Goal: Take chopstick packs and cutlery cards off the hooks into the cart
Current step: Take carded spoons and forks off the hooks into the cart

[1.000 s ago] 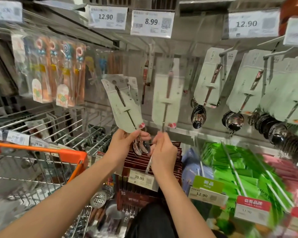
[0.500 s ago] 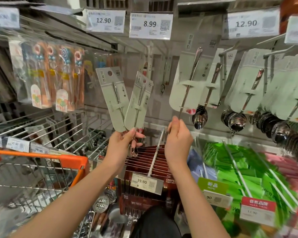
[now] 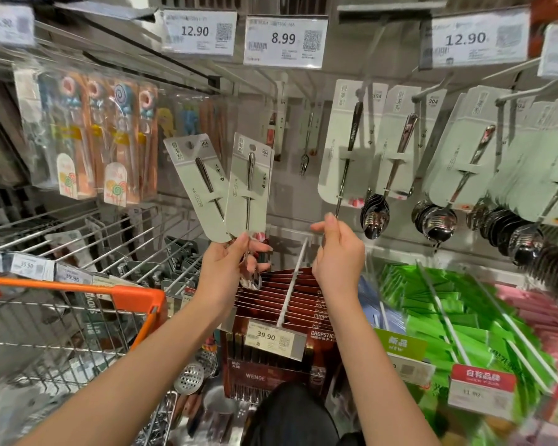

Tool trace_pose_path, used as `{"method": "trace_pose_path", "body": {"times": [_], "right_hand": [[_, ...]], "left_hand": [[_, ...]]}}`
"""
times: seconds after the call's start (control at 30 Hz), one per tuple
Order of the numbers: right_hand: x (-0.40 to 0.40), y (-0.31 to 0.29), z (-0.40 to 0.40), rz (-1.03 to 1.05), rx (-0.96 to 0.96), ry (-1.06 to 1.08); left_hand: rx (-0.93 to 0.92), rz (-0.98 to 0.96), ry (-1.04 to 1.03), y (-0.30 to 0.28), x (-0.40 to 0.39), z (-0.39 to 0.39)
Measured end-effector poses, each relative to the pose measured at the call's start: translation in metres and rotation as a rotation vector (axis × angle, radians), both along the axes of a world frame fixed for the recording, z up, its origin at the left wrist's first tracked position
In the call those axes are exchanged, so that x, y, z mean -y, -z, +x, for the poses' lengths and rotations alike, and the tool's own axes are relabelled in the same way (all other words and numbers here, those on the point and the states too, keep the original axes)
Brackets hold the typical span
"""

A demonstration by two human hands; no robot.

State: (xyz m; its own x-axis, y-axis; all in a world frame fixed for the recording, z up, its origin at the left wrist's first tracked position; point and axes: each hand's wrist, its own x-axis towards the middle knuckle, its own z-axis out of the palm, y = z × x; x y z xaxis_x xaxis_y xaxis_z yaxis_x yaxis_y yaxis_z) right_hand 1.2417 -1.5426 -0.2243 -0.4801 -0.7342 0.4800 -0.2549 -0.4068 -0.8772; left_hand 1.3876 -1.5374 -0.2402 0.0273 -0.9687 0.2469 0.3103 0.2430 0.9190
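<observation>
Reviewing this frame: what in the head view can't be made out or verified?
- Bowls of the two pale green spoon cards: hidden behind the left hand.
- Lower end of the hanging pale green cutlery card: covered by the right hand; whether it has cleared its hook is unclear.
- Orange-handled wire cart: contents blurred and cut off by the left and bottom edges.
- Small print on the 8.99 price tag: too small.

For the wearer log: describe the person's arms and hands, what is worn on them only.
Both forearms are bare as far as the frame shows: no sleeves, watch, bracelets or gloves. No rings show on the left hand or right hand. A dark garment shows low between the arms, on the body rather than the arms.
</observation>
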Motion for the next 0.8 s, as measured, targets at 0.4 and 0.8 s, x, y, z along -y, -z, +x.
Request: {"method": "trace_pose_path", "body": {"times": [0.4, 0.8], "right_hand": [[-0.007, 0.019, 0.019, 0.477, -0.012, -0.361], [-0.015, 0.018, 0.025, 0.152, 0.126, -0.358]], "left_hand": [[0.002, 0.002, 0.038, 0.001, 0.001, -0.001], [0.013, -0.022, 0.054, -0.002, -0.005, -0.003]]}}
